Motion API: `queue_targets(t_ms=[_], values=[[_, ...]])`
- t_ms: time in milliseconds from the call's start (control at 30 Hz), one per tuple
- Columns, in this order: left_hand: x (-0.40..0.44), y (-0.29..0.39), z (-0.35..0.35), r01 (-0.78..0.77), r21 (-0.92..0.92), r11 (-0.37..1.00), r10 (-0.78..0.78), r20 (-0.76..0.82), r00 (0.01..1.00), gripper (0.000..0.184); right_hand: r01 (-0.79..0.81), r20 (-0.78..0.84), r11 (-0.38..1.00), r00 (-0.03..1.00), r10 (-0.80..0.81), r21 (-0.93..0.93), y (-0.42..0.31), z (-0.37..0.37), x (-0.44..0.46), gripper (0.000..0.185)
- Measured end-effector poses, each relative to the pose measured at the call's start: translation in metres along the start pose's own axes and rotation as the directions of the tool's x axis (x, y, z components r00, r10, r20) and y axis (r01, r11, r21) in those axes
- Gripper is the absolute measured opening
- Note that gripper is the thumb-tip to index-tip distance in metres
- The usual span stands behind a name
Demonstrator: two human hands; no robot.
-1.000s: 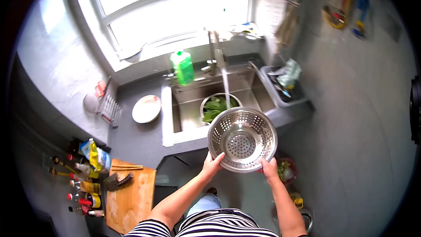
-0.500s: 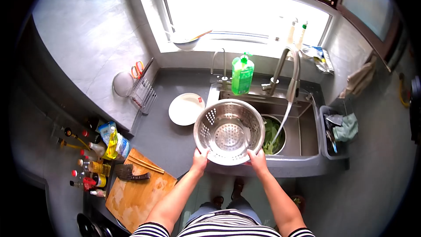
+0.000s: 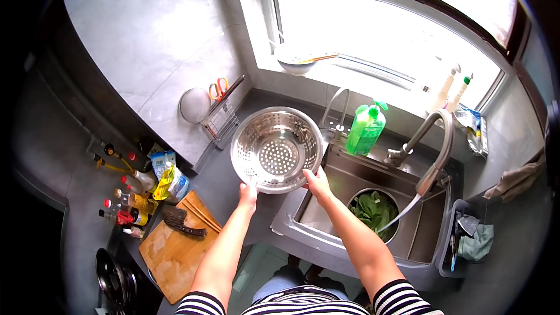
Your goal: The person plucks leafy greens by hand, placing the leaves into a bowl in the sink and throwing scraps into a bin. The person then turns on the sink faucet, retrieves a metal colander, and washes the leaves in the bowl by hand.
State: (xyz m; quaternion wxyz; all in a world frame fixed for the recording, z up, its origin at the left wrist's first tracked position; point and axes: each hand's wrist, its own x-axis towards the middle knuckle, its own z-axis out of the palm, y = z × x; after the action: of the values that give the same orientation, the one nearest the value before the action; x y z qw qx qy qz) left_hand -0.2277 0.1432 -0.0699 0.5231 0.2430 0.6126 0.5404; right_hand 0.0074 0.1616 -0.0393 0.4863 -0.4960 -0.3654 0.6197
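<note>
A stainless steel colander (image 3: 276,149) with holes in its base and wall is held over the counter, left of the sink; nothing lies in it. My left hand (image 3: 248,193) grips its near rim at the left, and my right hand (image 3: 317,183) grips the near right rim. Whether the colander touches the counter I cannot tell. The white plate seen before is hidden behind it. In the sink (image 3: 318,213), a round metal pot (image 3: 398,242) holds green leaves (image 3: 373,213), with water running into it from the curved faucet (image 3: 431,178).
A green soap bottle (image 3: 366,129) stands behind the sink, beside a slim tap (image 3: 338,131). At the left lie a cutting board (image 3: 175,259), a cleaver (image 3: 179,221) and chopsticks (image 3: 201,214), near several bottles (image 3: 131,201). A grey bin (image 3: 458,227) hangs at right.
The colander has moved left in both hands, from the sink's edge to over the counter, covering the plate. The view has turned, and more of the leaves in the pot shows.
</note>
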Motion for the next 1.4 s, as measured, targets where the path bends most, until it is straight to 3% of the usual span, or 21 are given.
queue_targets(t_ms=[100, 233, 367, 633, 867, 1000, 1133, 1233, 1400], values=[[0.004, 0.029, 0.017, 0.086, -0.233, 0.969, -0.08, 0.035, 0.996, 0.014, -0.018, -0.008, 1.0, 1.0, 0.018, -0.02, 0.013, 0.01, 0.029, 0.028], [0.036, 0.023, 0.009, 0.146, -0.164, 0.975, -0.136, 0.075, 0.988, 0.01, -0.117, -0.039, 0.991, 0.993, 0.114, -0.068, 0.015, 0.014, 0.044, 0.028], [0.03, 0.021, 0.01, 0.15, -0.229, 0.962, -0.138, 0.069, 0.988, 0.005, -0.164, 0.014, 0.982, 0.986, 0.166, -0.093, 0.013, 0.01, 0.043, 0.029], [-0.003, 0.003, 0.016, 0.248, -0.371, 0.895, -0.211, 0.14, 0.968, 0.021, -0.149, -0.046, 0.986, 0.988, 0.146, -0.079, 0.01, -0.005, 0.001, 0.031], [-0.022, -0.004, 0.027, 0.336, -0.271, 0.902, -0.28, 0.224, 0.933, 0.016, -0.164, -0.099, 0.983, 0.983, 0.156, -0.081, 0.0, -0.029, -0.018, 0.033], [-0.038, -0.006, 0.038, 0.282, -0.278, 0.918, -0.231, 0.202, 0.952, 0.013, -0.141, -0.071, 0.986, 0.988, 0.134, -0.094, 0.006, -0.041, -0.018, 0.04], [-0.046, -0.012, 0.042, 0.253, -0.257, 0.933, -0.218, 0.158, 0.963, 0.01, -0.221, -0.087, 0.974, 0.97, 0.225, 0.058, 0.001, -0.03, -0.017, 0.039], [-0.054, -0.013, 0.045, 0.255, -0.222, 0.941, -0.235, 0.11, 0.966, 0.008, -0.2, -0.052, 0.975, 0.977, 0.206, 0.099, 0.009, -0.036, -0.017, 0.037], [-0.084, -0.021, 0.039, 0.255, -0.166, 0.953, -0.253, 0.029, 0.967, 0.006, -0.218, -0.012, 0.974, 0.976, 0.218, -0.055, 0.017, -0.054, -0.043, 0.035]])
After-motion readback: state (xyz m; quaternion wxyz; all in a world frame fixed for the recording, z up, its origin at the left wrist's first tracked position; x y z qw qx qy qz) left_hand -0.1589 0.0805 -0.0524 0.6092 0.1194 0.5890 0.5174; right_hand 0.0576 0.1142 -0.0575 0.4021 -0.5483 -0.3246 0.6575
